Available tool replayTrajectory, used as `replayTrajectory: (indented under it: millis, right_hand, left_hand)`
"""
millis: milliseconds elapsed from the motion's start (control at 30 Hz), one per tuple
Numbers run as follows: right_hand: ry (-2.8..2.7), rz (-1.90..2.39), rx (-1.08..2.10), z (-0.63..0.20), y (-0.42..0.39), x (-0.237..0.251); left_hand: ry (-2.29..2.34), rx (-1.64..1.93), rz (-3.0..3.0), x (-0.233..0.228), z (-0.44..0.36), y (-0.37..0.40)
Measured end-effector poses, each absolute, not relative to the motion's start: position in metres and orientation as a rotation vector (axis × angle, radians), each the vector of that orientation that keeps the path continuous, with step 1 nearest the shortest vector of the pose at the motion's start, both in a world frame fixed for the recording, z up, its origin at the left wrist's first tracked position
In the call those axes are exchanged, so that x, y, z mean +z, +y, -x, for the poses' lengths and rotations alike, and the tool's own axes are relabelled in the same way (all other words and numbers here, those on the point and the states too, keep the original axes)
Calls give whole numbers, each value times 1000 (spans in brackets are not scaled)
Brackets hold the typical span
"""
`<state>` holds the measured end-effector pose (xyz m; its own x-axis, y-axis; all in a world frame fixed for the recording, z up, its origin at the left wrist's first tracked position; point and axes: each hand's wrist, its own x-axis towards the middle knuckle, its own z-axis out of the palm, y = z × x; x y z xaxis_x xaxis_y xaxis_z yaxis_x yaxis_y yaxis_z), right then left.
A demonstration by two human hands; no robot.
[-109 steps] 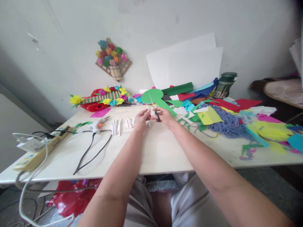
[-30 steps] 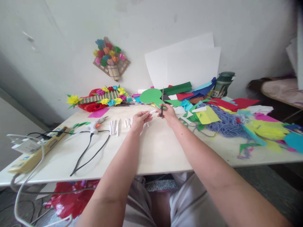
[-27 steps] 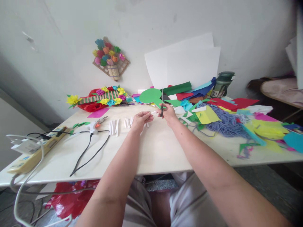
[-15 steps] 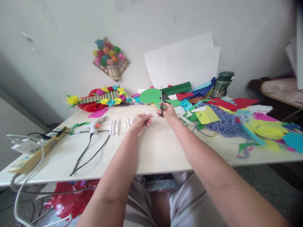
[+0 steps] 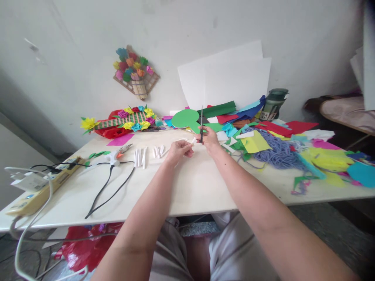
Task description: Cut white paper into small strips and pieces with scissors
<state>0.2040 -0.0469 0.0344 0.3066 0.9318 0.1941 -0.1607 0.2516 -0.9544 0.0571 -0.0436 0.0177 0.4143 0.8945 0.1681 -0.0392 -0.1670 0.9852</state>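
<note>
Pale counter (image 5: 202, 187) across the full view, long side along the wall. White sheets (image 5: 225, 82) propped at the back, against the wall. To the right, a wide scatter of loose coloured paper (image 5: 256, 142), with a tangle of blue-grey yarn (image 5: 278, 152) among it. At back left, guitar-shaped ornament (image 5: 125, 121) with paper flowers, neck to the left. At far left, power strip (image 5: 43, 191), slanting from near edge toward the back. Behind the hands, green cut-out (image 5: 185, 118), rounded end to the left.

Left hand (image 5: 181, 149) over the middle of the counter, pinched on a small white roll. Right hand (image 5: 209, 138) near it, closed around the black handles of scissors; fingers through the loops or not, cannot tell.

Scissors (image 5: 202, 121) between wall and body, long axis nearly upright in view, tips away from the body; blades together or nearly so. Glue gun (image 5: 115, 156) left of the rolls, nozzle to the right and back. Long white rolls (image 5: 140, 157) side by side, axes front to back. Short white rolls (image 5: 158, 151) just right of these, loosely fanned. Small white roll (image 5: 193, 141) out past the left fingertips, tilted up and rightward, near the scissor handles; contact unclear.
</note>
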Motion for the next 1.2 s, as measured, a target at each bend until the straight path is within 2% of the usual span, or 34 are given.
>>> replayTrajectory:
  millis: [567,833,1200]
  right_hand:
    - [-1288,887,1069,-200,-52,30]
    - [-1279,961,998,-203,-46,26]
    - [-1477,1090,1001,-195,-53,25]
  left_hand:
    - [770,909,-1623,15,-41,-33]
    - [717,1116,-1279,16,-43,-31]
    - [609,1253,-1090,12,-44,-24]
